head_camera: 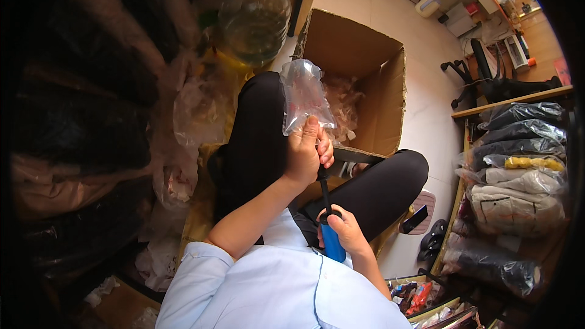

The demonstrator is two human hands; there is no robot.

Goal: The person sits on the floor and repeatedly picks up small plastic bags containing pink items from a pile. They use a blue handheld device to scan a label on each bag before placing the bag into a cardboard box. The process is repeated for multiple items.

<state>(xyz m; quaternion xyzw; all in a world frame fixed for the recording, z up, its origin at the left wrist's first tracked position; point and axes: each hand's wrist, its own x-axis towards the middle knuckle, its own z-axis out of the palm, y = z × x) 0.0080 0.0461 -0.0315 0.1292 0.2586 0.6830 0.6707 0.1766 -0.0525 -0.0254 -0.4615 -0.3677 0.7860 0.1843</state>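
My left hand (307, 155) pinches the lower end of a puffed-out clear plastic bag (305, 96), which has faint red marks, between thumb and fingers. Below that hand, a black rod (326, 194) runs down into a blue hand pump (333, 242). The pump's upper end is gripped by my right hand (343, 230), close to my shirt front. My left fingers partly hide where the bag and the black part of the pump meet. The bag stands over my knee, beside an open cardboard box (377, 132) with crumpled clear plastic pieces (343, 105) inside.
A large clear bottle (256, 23) with a green cap stands behind the box's left side. Plastic-wrapped clothes hang at the left. More wrapped garments (521, 201) fill a rack at the right. A phone (415, 219) lies on a pink stool, near black clogs (432, 242).
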